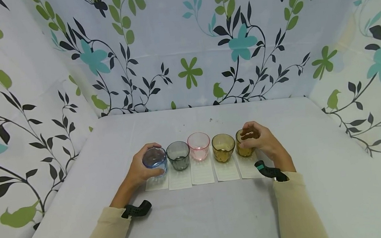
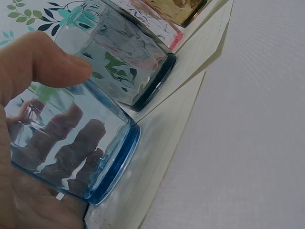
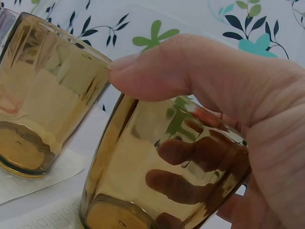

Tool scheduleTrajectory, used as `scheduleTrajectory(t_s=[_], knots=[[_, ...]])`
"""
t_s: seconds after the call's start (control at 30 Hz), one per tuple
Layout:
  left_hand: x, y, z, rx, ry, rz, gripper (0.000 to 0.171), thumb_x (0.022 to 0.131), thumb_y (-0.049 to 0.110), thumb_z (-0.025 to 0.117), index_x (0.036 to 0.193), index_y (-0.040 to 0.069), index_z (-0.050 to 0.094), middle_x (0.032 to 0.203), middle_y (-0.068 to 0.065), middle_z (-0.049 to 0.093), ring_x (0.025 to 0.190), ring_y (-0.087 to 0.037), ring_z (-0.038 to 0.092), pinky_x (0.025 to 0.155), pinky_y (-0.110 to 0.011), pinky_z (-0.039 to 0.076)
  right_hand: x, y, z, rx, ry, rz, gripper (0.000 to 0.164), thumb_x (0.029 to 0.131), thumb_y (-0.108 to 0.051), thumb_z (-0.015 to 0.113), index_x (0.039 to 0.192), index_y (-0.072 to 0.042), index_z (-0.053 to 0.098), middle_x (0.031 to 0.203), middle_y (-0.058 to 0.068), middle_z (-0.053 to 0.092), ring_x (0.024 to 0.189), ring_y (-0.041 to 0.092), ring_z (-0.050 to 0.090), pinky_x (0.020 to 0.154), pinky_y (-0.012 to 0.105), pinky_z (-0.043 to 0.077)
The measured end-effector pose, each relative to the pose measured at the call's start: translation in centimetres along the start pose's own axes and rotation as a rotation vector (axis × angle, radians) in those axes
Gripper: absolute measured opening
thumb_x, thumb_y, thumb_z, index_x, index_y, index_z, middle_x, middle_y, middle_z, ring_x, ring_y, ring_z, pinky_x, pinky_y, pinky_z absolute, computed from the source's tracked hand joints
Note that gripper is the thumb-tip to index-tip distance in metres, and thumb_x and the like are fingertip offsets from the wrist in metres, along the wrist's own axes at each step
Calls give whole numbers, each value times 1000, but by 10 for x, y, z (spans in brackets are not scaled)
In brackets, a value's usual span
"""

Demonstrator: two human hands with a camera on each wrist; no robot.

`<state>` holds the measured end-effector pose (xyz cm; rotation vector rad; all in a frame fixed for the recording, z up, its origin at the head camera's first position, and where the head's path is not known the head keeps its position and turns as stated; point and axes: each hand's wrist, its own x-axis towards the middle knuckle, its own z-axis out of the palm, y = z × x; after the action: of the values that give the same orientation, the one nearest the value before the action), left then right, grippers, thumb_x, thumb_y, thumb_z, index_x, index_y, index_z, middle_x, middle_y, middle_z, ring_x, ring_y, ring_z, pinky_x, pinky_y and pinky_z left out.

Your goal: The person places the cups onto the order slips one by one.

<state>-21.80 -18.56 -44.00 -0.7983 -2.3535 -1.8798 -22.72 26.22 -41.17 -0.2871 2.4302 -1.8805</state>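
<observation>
Five glasses stand in a row across the table. My left hand (image 1: pixel 142 165) grips the blue glass (image 2: pixel 71 138) at the row's left end, thumb on the near side and fingers showing through from behind. Beside it is a grey glass (image 1: pixel 178 159), then a pink glass (image 1: pixel 199 147) and an amber glass (image 1: pixel 223 149). At the right end my right hand (image 1: pixel 263 140) holds another amber glass (image 3: pixel 152 167), thumb near its rim and fingers curled round the far side. The two amber glasses are close together in the right wrist view.
Strips of lined paper (image 1: pixel 202 174) lie under the row and stick out toward me. A white cloth covers the table (image 1: pixel 216 212). Patterned curtains (image 1: pixel 159 44) with leaves and birds hang behind and at both sides. Each wrist wears a black camera band (image 1: pixel 137 209).
</observation>
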Motion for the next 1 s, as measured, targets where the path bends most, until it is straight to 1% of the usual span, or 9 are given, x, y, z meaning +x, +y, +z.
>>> scheduleTrajectory(t_s=[0.13,0.33,0.43,0.53,0.67,0.77,0.83,0.93,1.0], knots=[[0,-2,-3,-7,-11,2,77,68,-8,81,138,-1,48,124,-20,62,113,-39,61,95,-37,52,3,3,1,12,-24,6,60,81,-5,79,131,-1,47,126,25,54,120,40,53,86,28,53],[4,-1,-6,38,-9,-42,81,66,-5,86,139,1,50,125,-17,63,115,-37,60,96,-45,50,9,4,-1,-22,-61,-13,57,82,-6,77,130,-3,46,125,25,55,119,41,54,88,33,52],[6,0,-7,53,-22,-72,83,65,-1,89,139,2,52,125,-16,64,117,-36,60,98,-47,50,12,3,-3,-96,-78,-26,54,82,-9,77,128,-5,48,125,25,58,117,40,57,91,37,49],[7,-1,-7,61,-49,-83,86,65,3,93,140,5,52,127,-15,64,119,-35,60,99,-45,50,11,0,-5,-194,-88,-36,53,81,-12,76,125,-6,48,125,24,60,115,39,60,92,42,50],[8,-3,-10,54,-84,-60,91,65,5,94,144,10,49,131,-15,63,122,-35,59,99,-42,51,10,-7,-6,-296,-114,-28,54,80,-18,76,125,-7,48,125,23,62,115,38,62,90,45,52],[7,-2,-14,42,-99,-28,97,65,3,93,148,13,45,134,-16,62,124,-37,58,100,-45,51,9,-11,-8,-346,-137,-10,56,81,-23,78,126,-9,48,126,22,63,117,36,61,92,47,52],[7,-1,-16,24,-114,-7,100,65,0,92,150,14,43,138,-20,59,125,-39,57,101,-47,50,9,-13,-10,-388,-152,-13,59,82,-28,79,128,-9,49,130,19,62,120,37,60,95,51,51],[7,3,-20,2,-151,9,100,69,1,90,153,15,38,145,-23,52,129,-41,53,103,-53,47,8,-18,-15,-479,-167,-40,66,84,-35,80,137,-9,49,140,18,57,128,39,54,101,58,46],[8,8,-22,10,-193,7,93,77,5,84,155,17,35,150,-24,46,134,-44,48,105,-59,43,6,-22,-18,-540,-171,-66,71,87,-37,78,144,-9,46,148,17,50,134,41,49,104,60,44]])
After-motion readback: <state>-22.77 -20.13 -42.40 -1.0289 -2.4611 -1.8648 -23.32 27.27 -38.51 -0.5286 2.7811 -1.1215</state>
